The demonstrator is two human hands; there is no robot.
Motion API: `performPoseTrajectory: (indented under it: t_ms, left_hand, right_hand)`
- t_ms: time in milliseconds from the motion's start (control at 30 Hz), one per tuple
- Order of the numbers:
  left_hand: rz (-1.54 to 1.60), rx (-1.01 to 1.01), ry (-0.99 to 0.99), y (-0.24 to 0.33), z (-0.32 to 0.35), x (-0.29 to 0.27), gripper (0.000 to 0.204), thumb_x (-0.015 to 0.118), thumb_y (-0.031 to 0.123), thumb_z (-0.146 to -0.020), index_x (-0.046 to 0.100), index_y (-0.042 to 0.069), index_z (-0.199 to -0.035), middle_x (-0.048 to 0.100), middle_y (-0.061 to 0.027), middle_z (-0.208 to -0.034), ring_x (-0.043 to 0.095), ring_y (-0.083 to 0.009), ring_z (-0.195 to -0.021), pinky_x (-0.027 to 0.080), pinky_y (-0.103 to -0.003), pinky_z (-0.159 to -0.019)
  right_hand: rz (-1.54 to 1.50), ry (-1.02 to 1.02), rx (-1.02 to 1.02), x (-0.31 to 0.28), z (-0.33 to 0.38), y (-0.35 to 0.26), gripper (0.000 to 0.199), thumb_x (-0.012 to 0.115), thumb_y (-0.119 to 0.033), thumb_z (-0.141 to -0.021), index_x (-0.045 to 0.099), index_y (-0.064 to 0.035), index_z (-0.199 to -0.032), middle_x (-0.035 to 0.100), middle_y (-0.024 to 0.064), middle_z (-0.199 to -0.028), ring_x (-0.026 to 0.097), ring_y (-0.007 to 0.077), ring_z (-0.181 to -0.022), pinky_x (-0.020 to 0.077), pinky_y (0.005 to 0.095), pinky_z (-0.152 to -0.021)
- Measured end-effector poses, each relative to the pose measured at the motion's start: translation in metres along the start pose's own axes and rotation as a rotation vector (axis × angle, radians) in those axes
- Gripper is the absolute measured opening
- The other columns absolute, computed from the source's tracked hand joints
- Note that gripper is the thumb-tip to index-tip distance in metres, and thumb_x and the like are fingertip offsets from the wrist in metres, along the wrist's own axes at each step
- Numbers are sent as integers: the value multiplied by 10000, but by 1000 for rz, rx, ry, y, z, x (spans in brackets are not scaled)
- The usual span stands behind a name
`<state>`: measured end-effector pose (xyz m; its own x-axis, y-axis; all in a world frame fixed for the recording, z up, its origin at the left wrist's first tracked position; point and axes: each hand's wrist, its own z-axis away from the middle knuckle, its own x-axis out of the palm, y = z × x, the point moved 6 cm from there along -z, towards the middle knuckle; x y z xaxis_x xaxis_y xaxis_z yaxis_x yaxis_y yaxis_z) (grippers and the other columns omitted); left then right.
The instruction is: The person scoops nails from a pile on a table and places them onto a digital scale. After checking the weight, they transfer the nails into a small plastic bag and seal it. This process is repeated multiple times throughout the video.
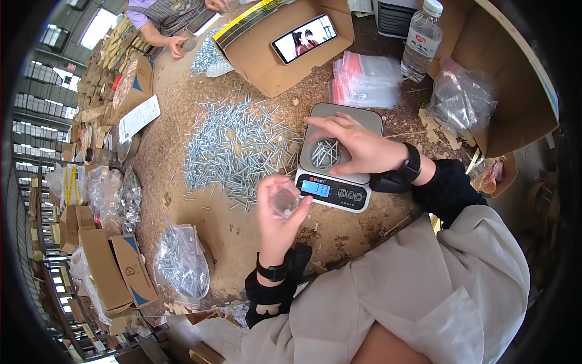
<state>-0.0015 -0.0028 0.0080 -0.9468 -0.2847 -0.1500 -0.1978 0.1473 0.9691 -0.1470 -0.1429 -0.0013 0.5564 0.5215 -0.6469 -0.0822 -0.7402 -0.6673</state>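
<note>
A kitchen-type digital scale (339,193) with a lit display lies on the table before me. On its grey pan stands a small round cup holding silver screws (325,154). My right hand (357,144) curves around that cup, thumb on the near side and fingers on the far side. Left of the scale, my left hand (280,212) grips a clear plastic cup (285,202), tilted, with no screws visible in it. A wide heap of loose silver screws (233,148) spreads over the table just beyond my left hand.
A phone (304,39) playing video leans in an open cardboard box (260,67). Clear zip bags (367,82), a water bottle (421,42) and crumpled plastic (464,100) lie far right. A bag of screws (182,261) sits near left. Across the table, another person's hand (176,47) shows.
</note>
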Motion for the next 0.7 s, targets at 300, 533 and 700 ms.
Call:
performPoseTrajectory:
  t_ms: [300, 533, 700]
  left_hand:
    - [101, -86, -164, -19, 10, 33, 461, 792, 20, -759, 527, 39, -1136, 614, -47, -955, 594, -126, -903, 480, -293, -803]
    - [401, -252, -292, -34, 25, 59, 707, 862, 93, -702, 479, 22, -1292, 595, -54, -1176, 591, -157, -1098, 470, -330, -947]
    - [472, -264, -318, -30, 30, 63, 774, 856, 87, -725, 427, 16, -1364, 577, -64, -1244, 578, -158, -1148, 465, -335, -977]
  right_hand:
    - [-227, -7, -199, -6, 1, -64, 948, 769, -209, -634, 375, -103, -1490, 674, 114, -942, 664, 357, -845, 537, 410, -748]
    - [-115, -82, -247, -6, 5, -85, 877, 786, -354, -653, 462, -101, -1428, 694, 70, -868, 674, 320, -750, 534, 385, -648]
    - [-105, -130, -190, -5, 6, -82, 860, 772, -503, -703, 492, -60, -1386, 692, 76, -850, 672, 312, -713, 521, 372, -626]
